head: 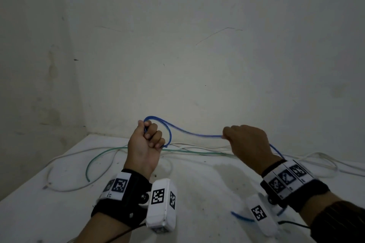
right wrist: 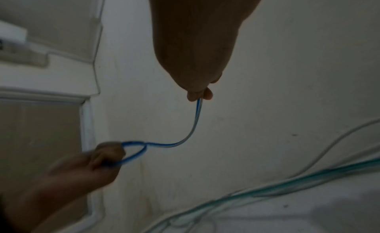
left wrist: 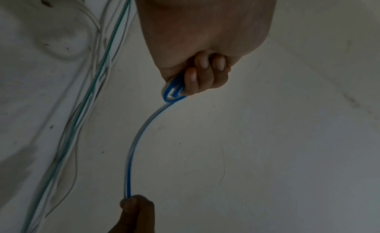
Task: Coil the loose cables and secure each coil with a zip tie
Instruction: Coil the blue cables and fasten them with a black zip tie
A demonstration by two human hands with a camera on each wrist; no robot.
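A blue cable [head: 189, 133] runs in the air between my two hands above a white table [head: 39, 213]. My left hand [head: 147, 140] is fisted round a small loop of it; the loop [left wrist: 172, 93] sticks out below the curled fingers. My right hand [head: 245, 142] pinches the same cable [right wrist: 195, 119] about a forearm's length to the right, knuckles up. Behind the right wrist the cable drops away, and a blue piece [head: 242, 216] shows near the table's front. A green cable [head: 94, 161] and white cables [head: 59, 189] lie loose on the table. No zip tie is in view.
The table stands in a corner, with a pale wall [head: 197, 55] behind and another on the left. The loose cables spread across the table's far half, and white ones trail off to the right [head: 325, 163]. A black cord [head: 292, 224] runs by my right forearm.
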